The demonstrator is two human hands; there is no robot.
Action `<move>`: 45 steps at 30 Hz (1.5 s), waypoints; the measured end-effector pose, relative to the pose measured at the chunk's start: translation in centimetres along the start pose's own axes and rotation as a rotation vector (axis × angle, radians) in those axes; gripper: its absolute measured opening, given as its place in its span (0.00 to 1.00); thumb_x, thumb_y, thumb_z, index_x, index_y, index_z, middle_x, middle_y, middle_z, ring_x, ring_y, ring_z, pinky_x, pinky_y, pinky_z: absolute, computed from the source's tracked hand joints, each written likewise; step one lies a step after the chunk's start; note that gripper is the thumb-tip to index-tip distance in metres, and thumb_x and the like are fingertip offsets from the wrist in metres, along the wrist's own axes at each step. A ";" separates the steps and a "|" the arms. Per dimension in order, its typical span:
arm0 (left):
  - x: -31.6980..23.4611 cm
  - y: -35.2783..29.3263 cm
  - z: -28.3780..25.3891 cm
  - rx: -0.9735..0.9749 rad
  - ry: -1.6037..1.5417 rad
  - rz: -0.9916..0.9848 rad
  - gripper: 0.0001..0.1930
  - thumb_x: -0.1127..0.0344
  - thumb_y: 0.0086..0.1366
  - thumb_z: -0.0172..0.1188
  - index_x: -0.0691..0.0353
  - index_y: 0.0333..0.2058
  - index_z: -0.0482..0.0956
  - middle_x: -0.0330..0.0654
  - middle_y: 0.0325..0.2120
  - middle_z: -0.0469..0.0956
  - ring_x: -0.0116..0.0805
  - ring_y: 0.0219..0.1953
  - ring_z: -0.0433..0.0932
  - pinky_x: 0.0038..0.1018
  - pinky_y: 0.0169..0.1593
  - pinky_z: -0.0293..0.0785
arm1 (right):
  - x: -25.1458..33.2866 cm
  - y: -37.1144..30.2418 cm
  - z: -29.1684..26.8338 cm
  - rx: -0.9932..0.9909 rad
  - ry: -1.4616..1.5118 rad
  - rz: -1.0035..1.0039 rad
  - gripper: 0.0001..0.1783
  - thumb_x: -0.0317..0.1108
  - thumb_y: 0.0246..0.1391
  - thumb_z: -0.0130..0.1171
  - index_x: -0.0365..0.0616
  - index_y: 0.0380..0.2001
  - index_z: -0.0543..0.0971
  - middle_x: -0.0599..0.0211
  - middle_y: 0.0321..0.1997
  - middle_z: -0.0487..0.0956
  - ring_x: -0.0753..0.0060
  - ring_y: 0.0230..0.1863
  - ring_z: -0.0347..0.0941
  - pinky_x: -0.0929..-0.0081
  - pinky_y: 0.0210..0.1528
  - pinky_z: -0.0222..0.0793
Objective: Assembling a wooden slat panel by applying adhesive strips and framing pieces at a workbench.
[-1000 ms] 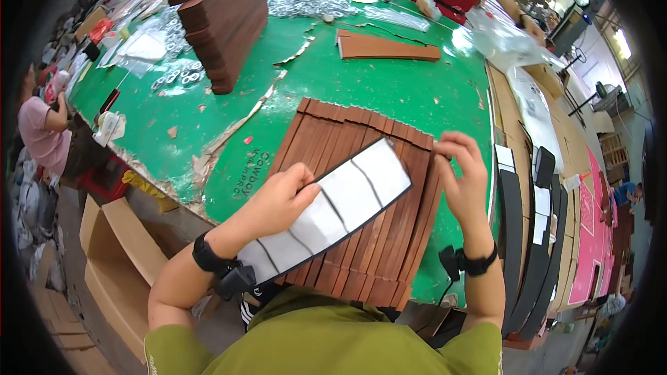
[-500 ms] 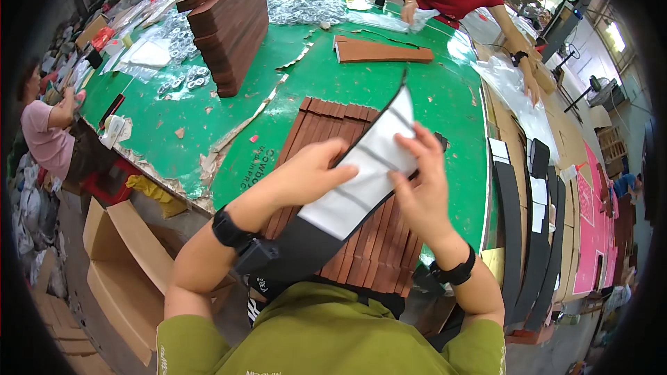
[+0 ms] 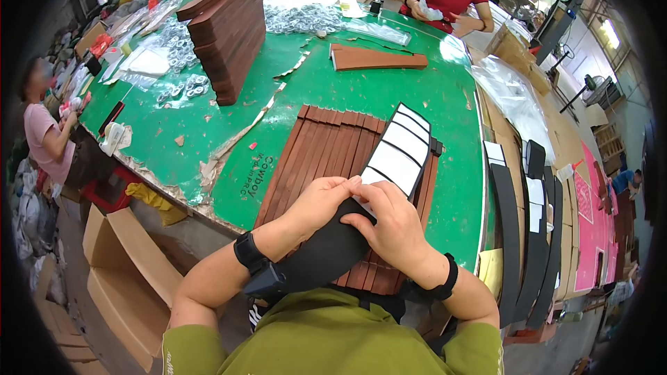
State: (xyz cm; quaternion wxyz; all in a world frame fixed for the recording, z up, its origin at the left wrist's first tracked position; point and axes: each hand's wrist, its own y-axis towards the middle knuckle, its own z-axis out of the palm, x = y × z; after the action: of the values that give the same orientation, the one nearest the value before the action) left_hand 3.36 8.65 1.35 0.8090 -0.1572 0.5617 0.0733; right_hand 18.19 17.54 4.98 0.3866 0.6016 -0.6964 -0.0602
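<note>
Green surface [image 3: 372,90]: spreads beneath the work, its near left edge worn and peeling.
Cardboard box [image 3: 132,285]: stands open below the surface, at the person's left.
Brown slats [image 3: 299,160]: lie side by side in front of the person, their lengths running away from the body.
Brown stack [image 3: 233,48]: rises beyond the slats to the left, well apart from them.
Black strip [image 3: 326,253]: held over the slats, its long axis slanting from lower left to upper right; the end bearing white panels [image 3: 396,153] points away and rightward, the plain end bends back toward the person.
Right grip [image 3: 392,226]: closed on the strip, thumb against the black, fingers by the nearest panel.
Left grip [image 3: 319,201]: fingertips pinched at the strip's edge, just beside the right fingers.
</note>
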 end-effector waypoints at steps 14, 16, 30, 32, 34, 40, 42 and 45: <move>0.4 -0.5 -1.5 -0.135 0.444 0.218 0.15 0.58 0.70 0.59 0.64 0.30 0.77 0.40 0.22 0.77 0.29 0.23 0.72 0.30 0.28 0.68 | -0.6 0.3 -0.8 -0.002 0.068 -0.180 0.14 0.25 0.45 0.71 0.40 0.36 0.78 0.61 0.38 0.78 0.59 0.35 0.78 0.67 0.34 0.76; -0.4 -0.9 -2.6 -0.270 0.738 0.369 0.13 0.62 0.67 0.63 0.66 0.29 0.74 0.47 0.18 0.73 0.35 0.20 0.70 0.34 0.27 0.67 | -1.1 0.4 -1.9 0.014 0.201 -0.164 0.13 0.24 0.47 0.70 0.40 0.35 0.77 0.59 0.38 0.80 0.60 0.37 0.78 0.67 0.37 0.76; -2.0 -6.4 -4.0 0.647 0.956 0.418 0.14 0.57 0.58 0.71 0.60 0.28 0.77 0.42 0.44 0.80 0.42 0.43 0.80 0.35 0.42 0.76 | -19.9 2.6 -6.2 0.046 0.012 0.294 0.22 0.30 0.53 0.65 0.40 0.52 0.78 0.55 0.55 0.78 0.57 0.57 0.74 0.65 0.59 0.70; -0.5 -4.0 -3.9 0.602 1.226 0.646 0.15 0.57 0.60 0.67 0.62 0.26 0.76 0.47 0.57 0.72 0.47 0.63 0.68 0.44 0.63 0.66 | -20.5 2.5 -5.7 0.160 -0.080 0.267 0.22 0.33 0.54 0.65 0.40 0.53 0.78 0.53 0.59 0.76 0.52 0.61 0.71 0.62 0.63 0.66; 0.9 -3.2 -3.5 0.631 1.235 0.636 0.15 0.57 0.60 0.67 0.63 0.25 0.76 0.48 0.60 0.70 0.47 0.66 0.64 0.46 0.66 0.62 | -21.1 2.0 -5.3 0.164 -0.091 0.284 0.22 0.32 0.54 0.65 0.40 0.53 0.78 0.53 0.58 0.76 0.52 0.60 0.72 0.62 0.63 0.67; 1.4 -2.5 -3.8 0.736 1.303 0.355 0.18 0.54 0.68 0.60 0.65 0.29 0.80 0.45 0.68 0.63 0.45 0.73 0.53 0.49 0.73 0.49 | -20.7 1.9 -5.0 0.154 0.029 0.416 0.22 0.30 0.55 0.64 0.40 0.54 0.78 0.52 0.57 0.77 0.53 0.57 0.74 0.64 0.60 0.70; 1.8 -2.4 -4.0 0.728 1.280 0.369 0.17 0.54 0.67 0.61 0.65 0.29 0.79 0.44 0.68 0.63 0.45 0.73 0.54 0.49 0.73 0.50 | -21.0 1.8 -4.9 0.151 0.021 0.400 0.22 0.29 0.55 0.64 0.41 0.54 0.78 0.52 0.57 0.77 0.54 0.57 0.75 0.65 0.59 0.70; 1.7 -2.4 -4.2 0.716 1.245 0.372 0.17 0.55 0.67 0.61 0.65 0.28 0.78 0.44 0.68 0.64 0.45 0.73 0.54 0.49 0.73 0.50 | -21.0 1.7 -4.8 0.145 -0.010 0.389 0.23 0.29 0.54 0.65 0.41 0.55 0.78 0.53 0.56 0.78 0.54 0.56 0.75 0.65 0.58 0.71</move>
State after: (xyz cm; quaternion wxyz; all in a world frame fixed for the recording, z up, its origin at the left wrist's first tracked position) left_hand 0.99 4.87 -1.19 0.3165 0.2016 0.9233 -0.0813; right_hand 19.28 38.42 -0.54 0.3430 0.4819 -0.8039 0.0630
